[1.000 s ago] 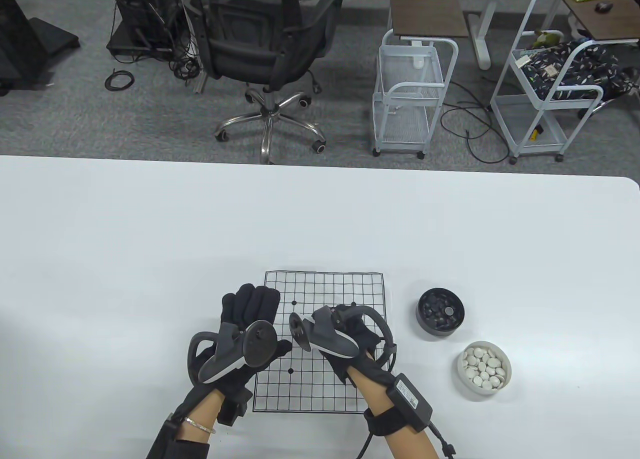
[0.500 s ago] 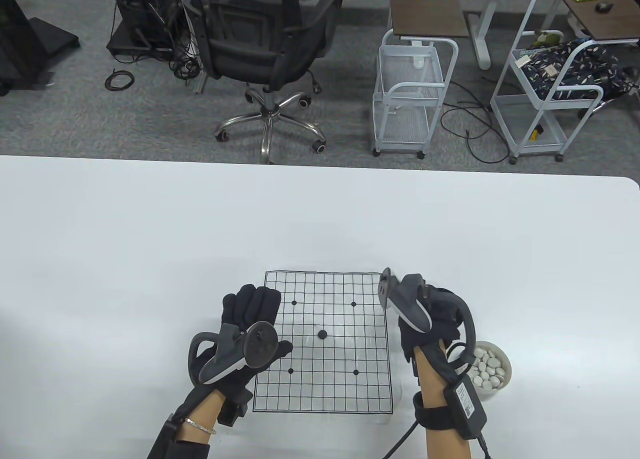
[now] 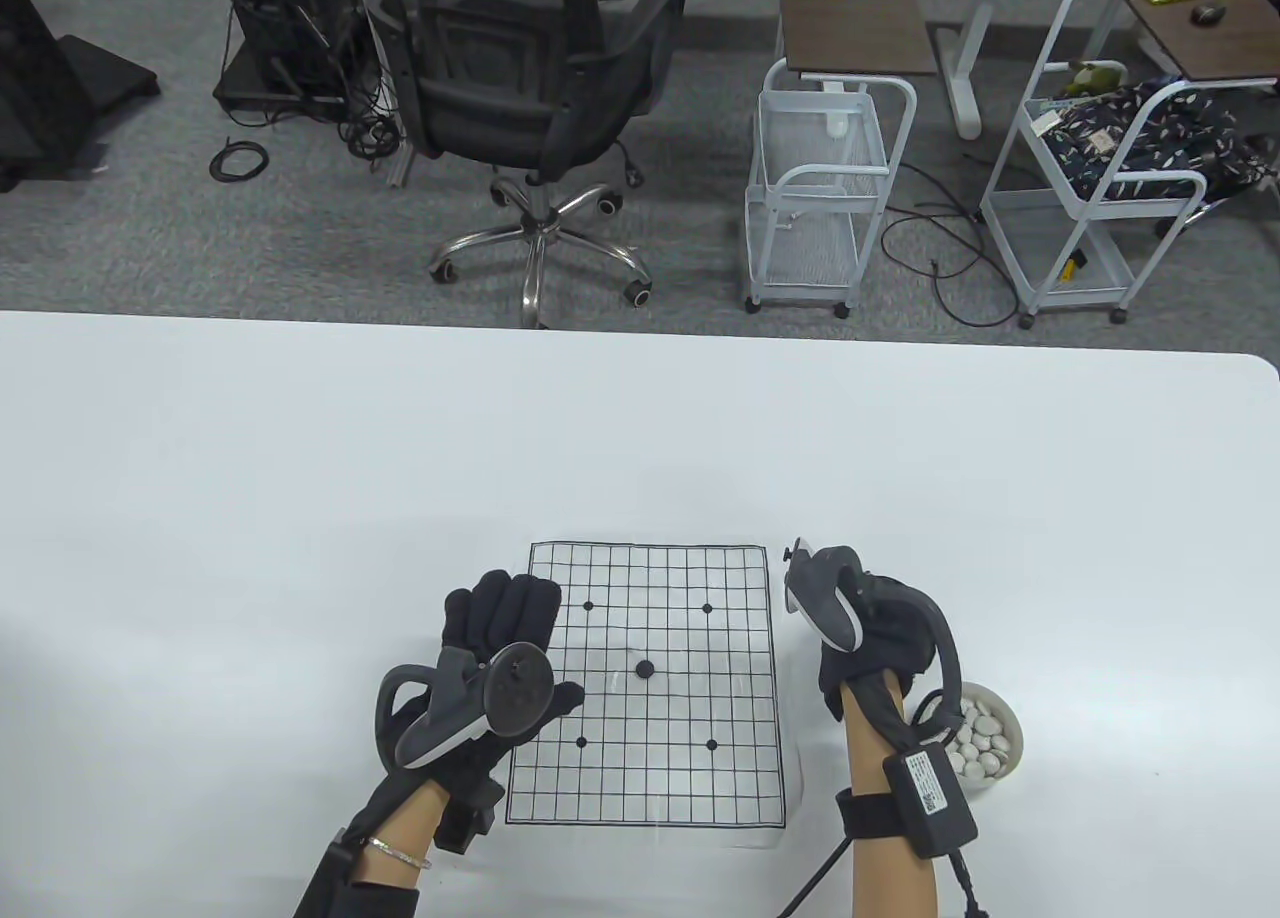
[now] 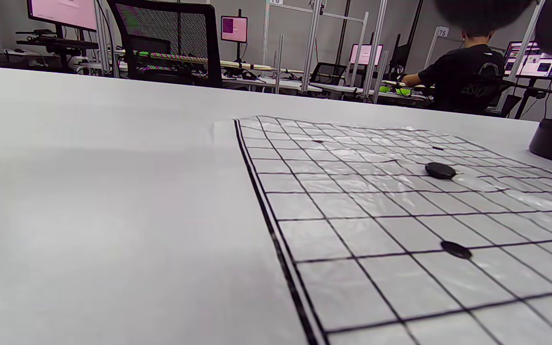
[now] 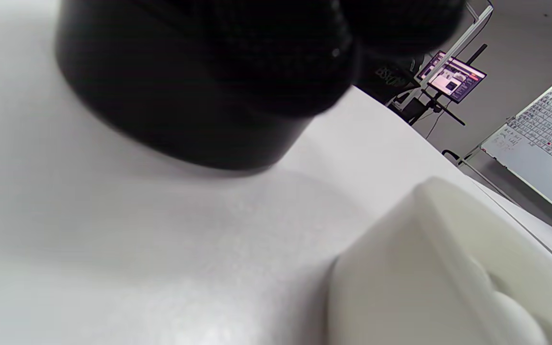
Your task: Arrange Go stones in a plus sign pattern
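One black stone point(image 3: 645, 669) at grid sheet point(image 3: 700, 788) centre. Left hand point(image 3: 500, 628) flat, fingers straight; right hand point(image 3: 870, 638) over black bowl point(image 5: 170, 105) — finger state hidden.

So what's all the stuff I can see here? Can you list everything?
Go board sheet: one, white with black grid lines, on the table in front of the person.
Black stone: one, black, on the middle of the board.
Black bowl: one, black, right of the board, under the right hand; contents hidden.
White bowl: one, white, holding white stones, near right, partly behind the right arm.
Table: one, white.
Office chair: one, black, on the floor beyond the table.
Wire carts: two, white, far right floor.
Left hand: black glove, grey tracker, resting at the board's left edge.
Right hand: black glove, grey tracker, over the black bowl; fingers hidden.
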`<state>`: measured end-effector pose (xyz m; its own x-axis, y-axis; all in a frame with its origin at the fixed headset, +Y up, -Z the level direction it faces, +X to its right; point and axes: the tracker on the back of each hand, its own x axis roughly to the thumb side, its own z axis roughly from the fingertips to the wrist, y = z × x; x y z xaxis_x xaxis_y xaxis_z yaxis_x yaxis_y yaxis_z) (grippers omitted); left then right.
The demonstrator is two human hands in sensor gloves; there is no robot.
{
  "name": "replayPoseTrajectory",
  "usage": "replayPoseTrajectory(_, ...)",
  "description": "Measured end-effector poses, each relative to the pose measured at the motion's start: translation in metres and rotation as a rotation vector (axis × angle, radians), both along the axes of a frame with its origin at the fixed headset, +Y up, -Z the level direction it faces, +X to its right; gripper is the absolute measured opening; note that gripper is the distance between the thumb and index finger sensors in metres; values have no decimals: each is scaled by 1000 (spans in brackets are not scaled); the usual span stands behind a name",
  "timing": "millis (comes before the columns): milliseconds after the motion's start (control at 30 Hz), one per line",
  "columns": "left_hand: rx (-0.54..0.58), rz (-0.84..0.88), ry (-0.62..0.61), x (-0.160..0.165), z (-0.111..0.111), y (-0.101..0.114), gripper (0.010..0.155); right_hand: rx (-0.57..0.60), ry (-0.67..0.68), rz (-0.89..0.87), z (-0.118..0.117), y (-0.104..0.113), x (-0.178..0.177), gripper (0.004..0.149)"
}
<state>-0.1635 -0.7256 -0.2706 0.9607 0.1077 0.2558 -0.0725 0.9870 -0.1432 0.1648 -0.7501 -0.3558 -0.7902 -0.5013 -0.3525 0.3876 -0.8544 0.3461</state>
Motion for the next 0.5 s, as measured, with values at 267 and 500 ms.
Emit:
replayPoseTrajectory(267, -1, 3, -6, 0, 0, 0, 92, 102, 52, 22, 0, -3, 0, 48)
replayPoseTrajectory(500, -4, 11, -7, 0, -1, -1, 92, 151, 58, 6, 0, -2, 3, 46)
